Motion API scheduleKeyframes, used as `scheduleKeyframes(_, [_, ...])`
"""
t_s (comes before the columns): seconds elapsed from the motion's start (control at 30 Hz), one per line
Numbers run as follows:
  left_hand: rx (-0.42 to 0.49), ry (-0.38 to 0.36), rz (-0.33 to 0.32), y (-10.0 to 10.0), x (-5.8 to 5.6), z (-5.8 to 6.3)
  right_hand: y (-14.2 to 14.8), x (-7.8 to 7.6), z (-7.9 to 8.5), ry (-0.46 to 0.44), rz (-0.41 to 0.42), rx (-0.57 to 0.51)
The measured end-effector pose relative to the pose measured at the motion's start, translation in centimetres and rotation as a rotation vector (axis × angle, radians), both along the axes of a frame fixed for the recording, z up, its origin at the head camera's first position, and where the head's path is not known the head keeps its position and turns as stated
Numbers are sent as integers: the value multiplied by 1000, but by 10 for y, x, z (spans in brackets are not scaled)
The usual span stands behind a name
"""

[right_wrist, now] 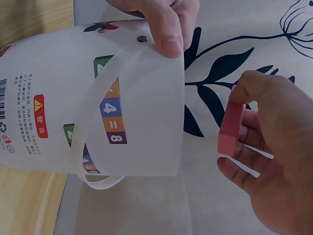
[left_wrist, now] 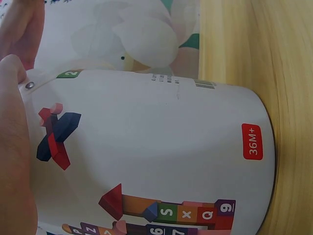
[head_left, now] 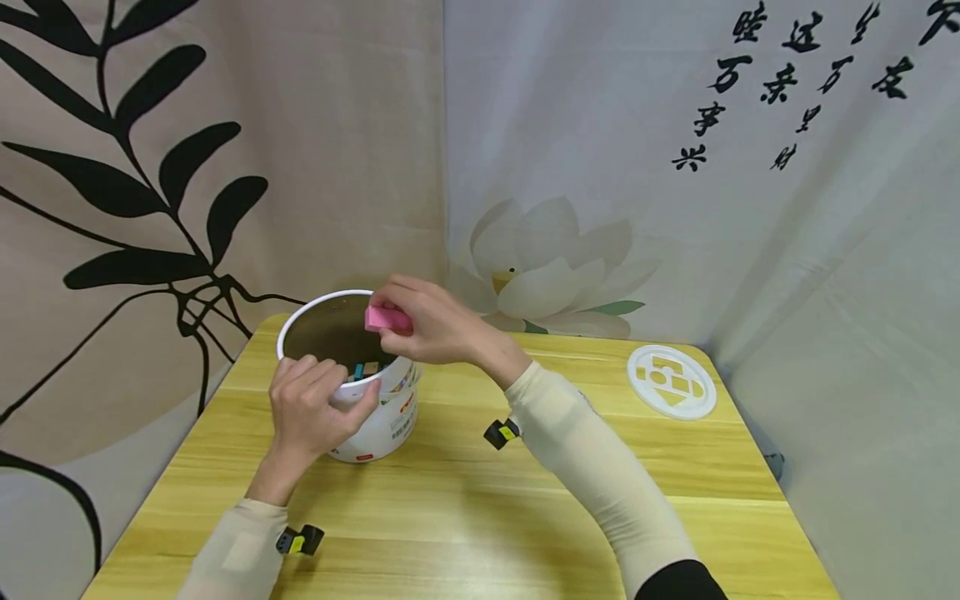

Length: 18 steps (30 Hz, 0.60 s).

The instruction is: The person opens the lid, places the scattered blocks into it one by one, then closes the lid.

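A white printed bucket (head_left: 378,427) stands upright at the table's far left, its top uncovered. My left hand (head_left: 313,408) grips the near rim, fingers over the edge and thumb along the outside. Over the right side of the opening, my right hand (head_left: 435,325) pinches a pink block (head_left: 388,320) between thumb and fingers. In the right wrist view the pink block (right_wrist: 231,128) looks long and flat-sided, held just beyond the rim. A few coloured blocks (head_left: 366,369) show inside the bucket; the rest of its inside is hidden by the hands and wall.
A round white lid (head_left: 671,382) with cut-out shapes lies at the table's back right. The bucket's pale strap handle (right_wrist: 100,183) hangs at its side. Printed curtains (head_left: 570,167) stand behind the wooden table (head_left: 540,467).
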<state>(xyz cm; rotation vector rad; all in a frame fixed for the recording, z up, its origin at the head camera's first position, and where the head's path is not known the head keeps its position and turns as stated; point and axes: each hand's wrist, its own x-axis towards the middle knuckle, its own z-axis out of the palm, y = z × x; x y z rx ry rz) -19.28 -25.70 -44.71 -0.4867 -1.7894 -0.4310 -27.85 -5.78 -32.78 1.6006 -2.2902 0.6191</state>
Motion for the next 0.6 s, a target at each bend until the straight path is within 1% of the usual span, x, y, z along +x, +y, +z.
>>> scheduleKeyframes(0.17, [0, 16, -1, 1, 0, 1, -15, -6, 0, 0, -24, 39])
scheduleKeyframes(0.3, [-1, 33, -2, 2, -1, 2, -27, -9, -2, -20, -36, 76])
scheduleKeyframes(0.47, [-4, 37, 2, 2, -1, 3, -42, -12, -7, -40, -51, 162])
scheduleKeyframes(0.6, [-5, 36, 3, 1, -1, 3, -50, -14, -12, -27, -49, 213])
